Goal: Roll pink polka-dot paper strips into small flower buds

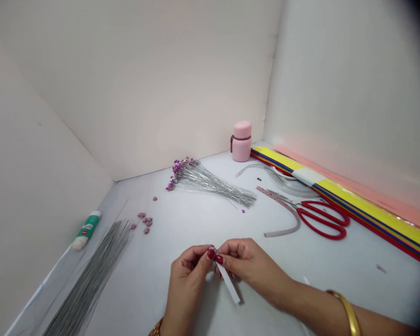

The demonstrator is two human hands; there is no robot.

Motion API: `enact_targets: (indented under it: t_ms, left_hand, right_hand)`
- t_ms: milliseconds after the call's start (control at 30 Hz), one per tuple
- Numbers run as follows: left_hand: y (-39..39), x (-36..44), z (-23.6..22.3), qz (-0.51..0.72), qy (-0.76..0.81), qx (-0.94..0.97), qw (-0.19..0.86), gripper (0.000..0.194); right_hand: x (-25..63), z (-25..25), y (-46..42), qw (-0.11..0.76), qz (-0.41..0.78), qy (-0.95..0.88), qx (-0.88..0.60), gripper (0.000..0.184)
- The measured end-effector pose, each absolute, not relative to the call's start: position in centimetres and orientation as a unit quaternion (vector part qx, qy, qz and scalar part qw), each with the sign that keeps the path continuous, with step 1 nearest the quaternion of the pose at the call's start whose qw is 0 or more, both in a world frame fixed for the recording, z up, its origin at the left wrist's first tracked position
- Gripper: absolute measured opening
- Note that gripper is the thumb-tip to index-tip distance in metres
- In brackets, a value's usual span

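Note:
Near the front of the table, my left hand point(191, 273) and my right hand point(243, 261) meet thumb to thumb. Between them is a narrow white paper strip point(230, 285), its free end slanting down toward me. Both hands pinch its upper end, where a small pinkish bit shows at the fingertips, too small to make out. Small pink flower-like pieces point(145, 220) lie to the left, close to a bundle of bare grey wires point(91, 275). Beyond my hands lies a bunch of silver wires point(217, 183) with purple and pink tips.
Red-handled scissors point(324, 219) lie at right beside a curled pinkish strip point(287, 228). Stacked coloured sheets point(353, 196) run along the right wall. A pink flask point(242, 142) stands in the back corner. A green glue stick point(87, 229) lies at far left.

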State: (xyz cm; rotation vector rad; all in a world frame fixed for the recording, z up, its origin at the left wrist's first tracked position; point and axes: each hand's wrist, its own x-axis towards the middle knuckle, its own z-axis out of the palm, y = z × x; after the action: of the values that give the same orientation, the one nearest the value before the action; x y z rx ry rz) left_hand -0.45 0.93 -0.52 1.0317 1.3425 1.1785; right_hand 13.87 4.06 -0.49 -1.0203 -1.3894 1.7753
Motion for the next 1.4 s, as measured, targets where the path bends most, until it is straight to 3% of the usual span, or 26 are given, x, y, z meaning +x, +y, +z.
enact_targets:
  t_ms: [267, 533, 667, 867, 1133, 1400]
  left_hand:
    - [0.9, -0.46, -0.97, 0.495, 0.563, 0.442, 0.493, 0.015]
    - [0.36, -0.67, -0.94, 0.458, 0.599, 0.586, 0.297, 0.011]
    - [0.22, -0.66, -0.87, 0.454, 0.549, 0.655, 0.251, 0.019]
    - [0.44, -0.62, -0.66, 0.465, 0.57, 0.574, 0.359, 0.018]
    - [0.93, -0.54, -0.27, 0.476, 0.555, 0.554, 0.398, 0.012]
    - [1.02, -0.47, -0.89, 0.513, 0.559, 0.413, 0.503, 0.014]
  right_hand:
    - [14.06, -0.05, 4.18, 0.309, 0.573, -0.638, -0.411, 0.022]
    - [13.82, 0.12, 3.98, 0.31, 0.685, -0.547, -0.368, 0.029]
    - [13.79, 0.16, 4.12, 0.321, 0.708, -0.502, -0.378, 0.034]
    - [13.97, 0.21, 4.27, 0.324, 0.721, -0.482, -0.377, 0.033]
    - [13.8, -0.25, 4.42, 0.327, 0.72, -0.473, -0.388, 0.028]
    - [13.85, -0.04, 4.13, 0.298, 0.729, -0.486, -0.379, 0.031]
